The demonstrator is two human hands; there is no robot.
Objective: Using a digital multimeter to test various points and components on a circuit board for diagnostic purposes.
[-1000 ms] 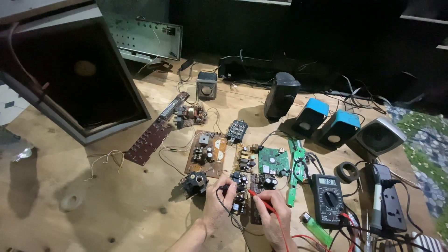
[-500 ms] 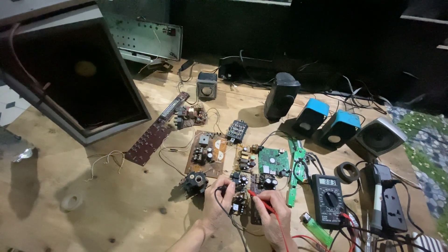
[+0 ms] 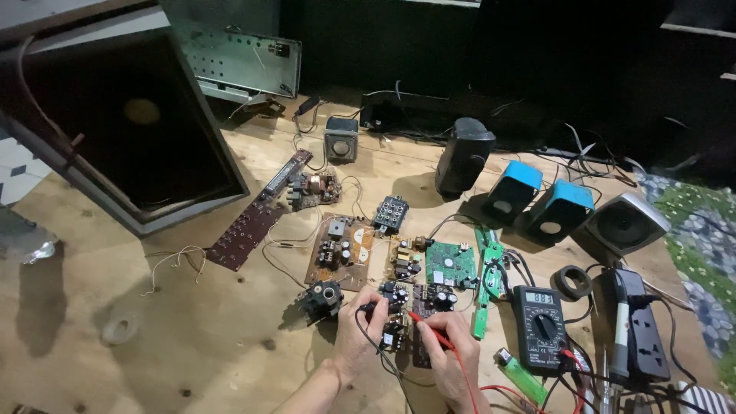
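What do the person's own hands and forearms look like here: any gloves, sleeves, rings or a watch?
Both hands are bare: no gloves on the left hand or the right hand. The left forearm shows to the bottom edge with no sleeve, watch or band on the wrist. Only a little of the right wrist is in view, also uncovered. No rings can be made out at this size.

On the surface (image 3: 153,337) before me, my left hand (image 3: 354,343) and right hand (image 3: 452,354) rest on a circuit board (image 3: 418,307), the multimeter (image 3: 539,328) to its right, the speakers (image 3: 537,201) behind, a cabinet (image 3: 115,123) far left.
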